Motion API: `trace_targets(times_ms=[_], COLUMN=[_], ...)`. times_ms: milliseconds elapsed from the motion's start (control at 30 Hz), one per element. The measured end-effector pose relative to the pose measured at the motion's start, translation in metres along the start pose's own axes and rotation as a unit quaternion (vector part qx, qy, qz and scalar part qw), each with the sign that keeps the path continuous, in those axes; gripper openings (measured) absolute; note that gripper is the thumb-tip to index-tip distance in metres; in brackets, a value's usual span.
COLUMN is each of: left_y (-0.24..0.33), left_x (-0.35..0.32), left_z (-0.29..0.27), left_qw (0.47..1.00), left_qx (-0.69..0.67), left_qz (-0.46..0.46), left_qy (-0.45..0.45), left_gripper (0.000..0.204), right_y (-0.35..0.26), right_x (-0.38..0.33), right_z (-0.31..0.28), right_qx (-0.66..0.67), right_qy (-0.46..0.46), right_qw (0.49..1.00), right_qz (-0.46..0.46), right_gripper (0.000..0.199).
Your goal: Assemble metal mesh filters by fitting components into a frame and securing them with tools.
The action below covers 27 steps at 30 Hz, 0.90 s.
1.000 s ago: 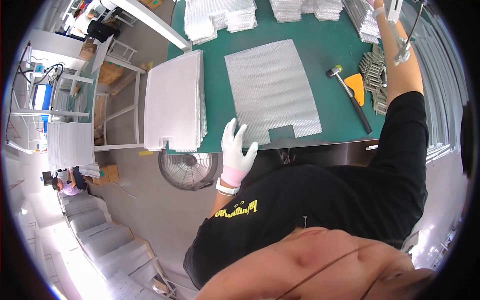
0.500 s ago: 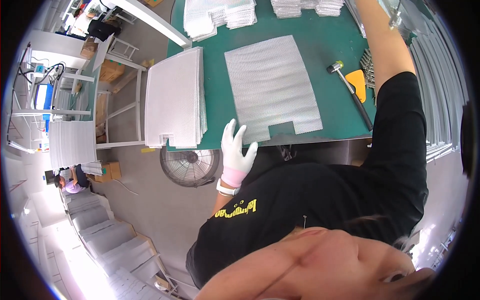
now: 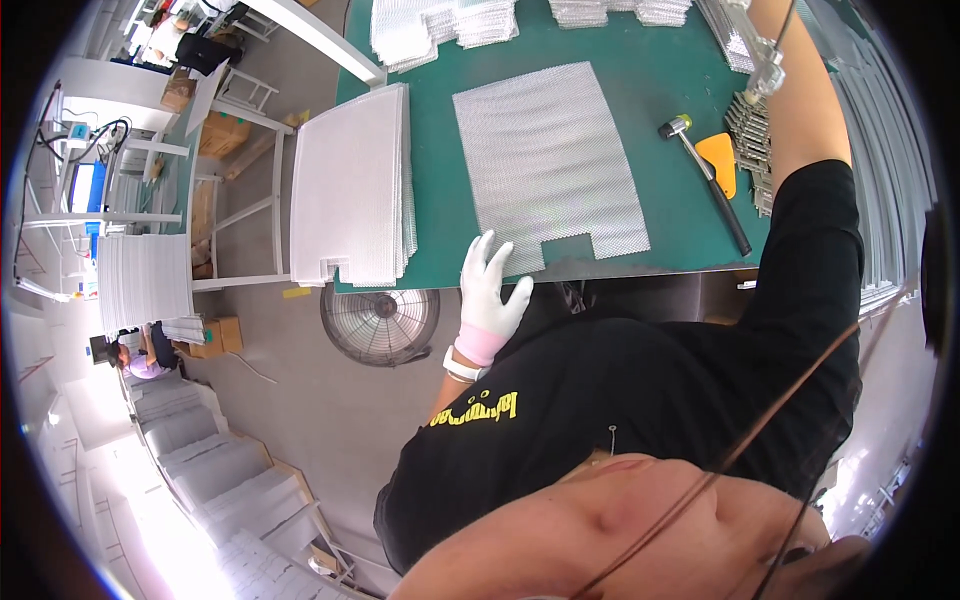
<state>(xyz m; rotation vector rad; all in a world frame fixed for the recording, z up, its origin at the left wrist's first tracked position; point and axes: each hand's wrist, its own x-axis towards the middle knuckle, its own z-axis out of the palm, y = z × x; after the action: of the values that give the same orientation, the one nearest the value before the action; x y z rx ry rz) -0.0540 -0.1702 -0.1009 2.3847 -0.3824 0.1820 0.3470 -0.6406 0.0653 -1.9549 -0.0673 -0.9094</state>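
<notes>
My left hand (image 3: 490,290), in a white glove with a pink cuff, lies flat with spread fingers on the near edge of the green table mat (image 3: 440,230). It touches the near left corner of a silver mesh sheet (image 3: 545,165) that has a notch cut in its near edge. My right arm reaches far across the table's right side. My right hand (image 3: 762,55) is at the top edge among long metal strips (image 3: 752,140), and its grip is not visible.
A thick stack of white sheets (image 3: 350,185) lies left of the mesh sheet. A mallet (image 3: 705,180) and an orange scraper (image 3: 722,160) lie to its right. More mesh stacks (image 3: 440,25) sit at the back. A floor fan (image 3: 380,322) stands below the table edge.
My right arm has stretched farther toward the back of the table. My left hand has stayed on the mat's edge.
</notes>
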Motion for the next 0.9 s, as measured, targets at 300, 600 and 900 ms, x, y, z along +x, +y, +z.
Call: trace_targets(times_ms=[300, 600, 900], left_y=[0.004, 0.007, -0.001], left_x=[-0.002, -0.006, 0.018], left_z=[0.002, -0.002, -0.037], left_qw=[1.0, 0.999, 0.77], left_qx=[-0.014, -0.026, -0.627], left_qz=[-0.004, 0.016, -0.059], left_qy=[-0.009, 0.014, 0.098], left_gripper=[0.055, 0.052, 0.075], right_y=[-0.018, -0.071, -0.107], right_x=[-0.012, -0.062, -0.33], right_z=[-0.012, -0.016, -0.032], right_qx=[0.35, 0.543, 0.289], right_qy=[-0.022, -0.03, -0.237], right_qw=[0.935, 0.839, 0.908], right_qz=[0.06, 0.033, 0.19], right_gripper=[0.054, 0.059, 0.043])
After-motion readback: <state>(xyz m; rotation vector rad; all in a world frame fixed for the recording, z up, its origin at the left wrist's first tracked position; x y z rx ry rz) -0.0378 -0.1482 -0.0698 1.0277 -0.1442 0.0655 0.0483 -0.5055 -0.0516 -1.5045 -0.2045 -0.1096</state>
